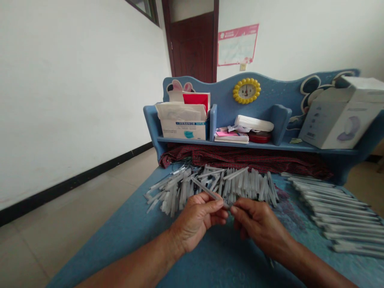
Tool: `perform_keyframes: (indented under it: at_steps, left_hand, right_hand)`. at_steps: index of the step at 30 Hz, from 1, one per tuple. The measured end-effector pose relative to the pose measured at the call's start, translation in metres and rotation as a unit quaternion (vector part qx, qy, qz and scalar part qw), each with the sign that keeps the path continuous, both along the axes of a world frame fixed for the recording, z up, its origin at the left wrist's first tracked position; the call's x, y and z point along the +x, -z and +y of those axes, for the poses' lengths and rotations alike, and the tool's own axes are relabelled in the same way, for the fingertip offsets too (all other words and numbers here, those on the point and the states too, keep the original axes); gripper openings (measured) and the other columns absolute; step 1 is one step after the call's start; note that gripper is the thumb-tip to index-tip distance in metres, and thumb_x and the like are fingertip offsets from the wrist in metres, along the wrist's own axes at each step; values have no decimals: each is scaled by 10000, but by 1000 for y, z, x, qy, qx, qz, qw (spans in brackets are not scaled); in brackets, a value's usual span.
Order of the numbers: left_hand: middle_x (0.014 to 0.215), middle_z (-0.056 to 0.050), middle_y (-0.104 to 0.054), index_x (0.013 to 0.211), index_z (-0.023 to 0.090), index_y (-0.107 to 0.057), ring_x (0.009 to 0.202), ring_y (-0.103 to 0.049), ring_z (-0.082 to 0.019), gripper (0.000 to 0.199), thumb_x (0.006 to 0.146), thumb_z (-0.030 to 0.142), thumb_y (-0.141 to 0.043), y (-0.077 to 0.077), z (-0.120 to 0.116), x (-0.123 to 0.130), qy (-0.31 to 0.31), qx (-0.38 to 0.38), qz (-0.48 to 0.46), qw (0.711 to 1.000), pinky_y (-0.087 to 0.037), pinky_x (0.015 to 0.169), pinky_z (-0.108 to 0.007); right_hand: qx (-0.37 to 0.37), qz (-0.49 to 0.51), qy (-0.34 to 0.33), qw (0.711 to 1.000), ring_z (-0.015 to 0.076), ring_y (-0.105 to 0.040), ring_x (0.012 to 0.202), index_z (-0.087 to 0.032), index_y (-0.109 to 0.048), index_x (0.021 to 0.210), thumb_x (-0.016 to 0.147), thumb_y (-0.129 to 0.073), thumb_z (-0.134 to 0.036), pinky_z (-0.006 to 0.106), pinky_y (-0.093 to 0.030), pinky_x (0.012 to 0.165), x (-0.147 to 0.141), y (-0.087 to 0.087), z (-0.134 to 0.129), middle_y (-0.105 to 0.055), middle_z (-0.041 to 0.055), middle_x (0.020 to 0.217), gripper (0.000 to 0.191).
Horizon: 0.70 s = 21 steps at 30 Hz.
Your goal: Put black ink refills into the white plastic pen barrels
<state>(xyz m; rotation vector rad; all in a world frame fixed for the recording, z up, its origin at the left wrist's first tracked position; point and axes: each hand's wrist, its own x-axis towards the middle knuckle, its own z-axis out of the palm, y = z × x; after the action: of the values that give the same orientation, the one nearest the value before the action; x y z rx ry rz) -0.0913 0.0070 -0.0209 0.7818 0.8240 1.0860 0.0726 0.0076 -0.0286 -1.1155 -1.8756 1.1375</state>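
A slim pen with a translucent barrel [207, 189] is pinched between the thumb and fingers of my left hand [199, 218]. It slants from upper left down toward my right hand [259, 220], whose thumb and forefinger are closed at its lower end. The small part between those right fingertips is mostly hidden. Just beyond both hands lies a loose pile of clear pen barrels or caps [177, 192], some with dark pieces among them. To the right, several pens [339, 212] lie side by side in a long row.
The blue desk [126, 240] has a raised shelf behind the pile. On it stand a mask box with papers [183, 128], a stack of paper [231, 138], a yellow flower clock [246, 91] and a large white box [333, 116]. Checked cloth [255, 160] lies beneath the shelf.
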Motion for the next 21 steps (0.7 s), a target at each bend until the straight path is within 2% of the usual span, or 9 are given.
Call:
perform_keyframes:
  at_steps: [3,5,10,15,19,21]
  left_hand:
    - [654,-35,-614,736,110,-573,571,-586,-122,137,661,161,-677,-2,-1,0,3,6,8,1000,-473,543,-234]
    - [650,-33,-612,740,111,-576,573,-586,-122,130,666,159,-672,-3,-1,0,-2,8,11,1000,-470,538,-229]
    - [640,-22,-604,743,111,-586,557,-568,-108,130,662,162,-673,-3,-1,-1,-14,7,22,1000,-459,521,-214]
    - [622,-19,-596,718,103,-597,524,-535,-87,119,652,158,-680,-3,-2,0,-10,18,26,999,-451,519,-210]
    - [609,-13,-592,734,108,-601,530,-539,-90,122,655,158,-679,-2,-1,-1,-15,15,28,999,-450,526,-211]
    - [610,-13,-592,734,108,-602,533,-542,-93,125,654,162,-681,-1,0,-1,-15,17,30,999,-450,527,-214]
  right_hand:
    - [-157,81,-27,984,88,-494,351,-169,-474,724,832,-366,-516,182,-342,351,-3,-1,-1,-563,-14,528,379]
    - [-210,117,-36,970,94,-495,332,-166,-470,754,821,-356,-548,183,-341,334,-3,-2,0,-575,-10,518,405]
    - [-130,112,0,985,73,-495,387,-166,-460,738,708,-590,-467,170,-378,374,-3,-3,1,-531,-51,523,329]
    - [-198,116,-43,972,83,-491,340,-159,-470,765,807,-417,-515,173,-346,334,-4,-4,-1,-561,-20,516,362]
    - [-136,126,-6,983,74,-497,387,-173,-462,838,724,-580,-453,164,-377,368,-3,0,1,-535,-59,532,325]
    - [-130,127,-2,983,73,-498,384,-173,-462,821,731,-574,-448,165,-382,369,-3,2,1,-536,-58,531,310]
